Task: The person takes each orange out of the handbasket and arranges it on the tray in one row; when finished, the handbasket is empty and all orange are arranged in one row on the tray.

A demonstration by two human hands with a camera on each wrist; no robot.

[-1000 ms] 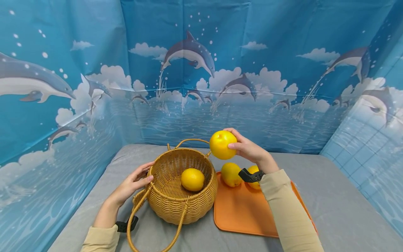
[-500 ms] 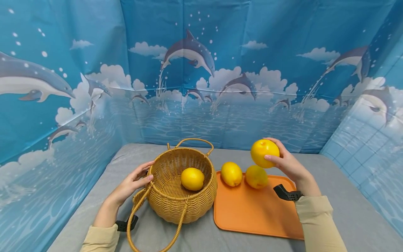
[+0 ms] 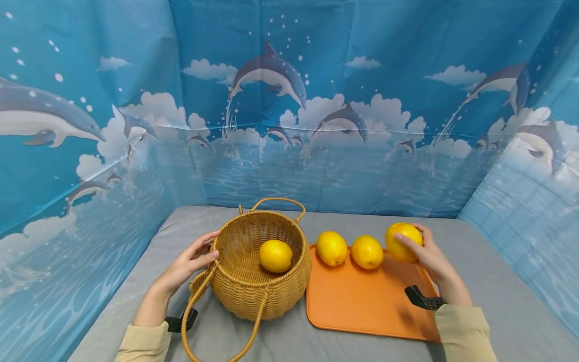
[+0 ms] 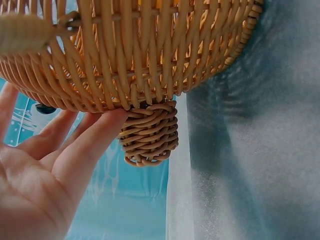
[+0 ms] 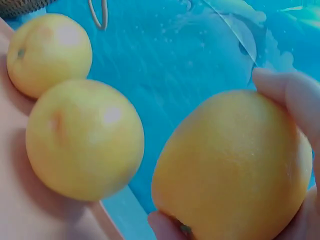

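My right hand (image 3: pixel 436 261) grips a yellow fruit (image 3: pixel 404 242), round and smooth like a grapefruit, at the tray's far right corner. In the right wrist view the fingers curl round this fruit (image 5: pixel 235 165); whether it touches the tray is unclear. Two similar fruits, one at left (image 3: pixel 331 248) and one in the middle (image 3: pixel 367 252), sit along the far edge of the orange tray (image 3: pixel 357 306). Another yellow fruit (image 3: pixel 275 256) lies inside the wicker basket (image 3: pixel 267 301). My left hand (image 3: pixel 183 266) rests against the basket's left side, its fingers fairly straight against the weave (image 4: pixel 130 55).
One basket handle (image 3: pixel 251 342) hangs down toward me, and the other handle (image 3: pixel 280 199) stands at the back. A grey cloth (image 3: pixel 488 281) covers the surface. A blue dolphin-print curtain (image 3: pixel 289 171) closes off the back and sides.
My right hand has carried the fruit from beside the basket's rim to the right, then lowered it to the tray's far right corner. The left hand and basket have stayed put.
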